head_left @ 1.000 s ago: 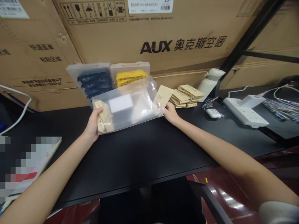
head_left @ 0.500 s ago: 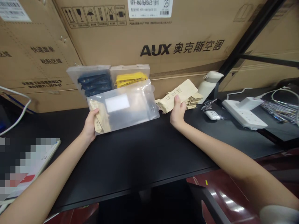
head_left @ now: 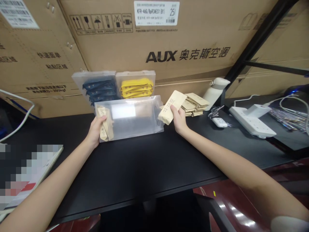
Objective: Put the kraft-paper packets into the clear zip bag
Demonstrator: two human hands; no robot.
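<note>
My left hand (head_left: 96, 130) grips the left end of a clear plastic box (head_left: 135, 124), its thumb over tan packets (head_left: 107, 124) inside that end. The rest of the box looks see-through, with a bright glare patch. In my right hand (head_left: 179, 119) is a tan paper packet (head_left: 175, 102) with printed text, tilted beside the box's right end. Behind that hand lies a pile of similar packets (head_left: 196, 101). Behind the held box stand two more clear boxes, one with dark blue packets (head_left: 100, 88), one with yellow packets (head_left: 137, 86).
A large cardboard carton (head_left: 108, 48) backs the black table (head_left: 140, 167). To the right are a white bottle (head_left: 215, 91), an earphone case (head_left: 220, 122), a power strip (head_left: 252, 122) and a bundle of thin wrapped items (head_left: 291, 114). A pixelated flat item (head_left: 45, 161) lies at left.
My right hand has drawn the tan packet leftward, away from the pile and towards the box, turning it more upright. The clear box is now held more level.
</note>
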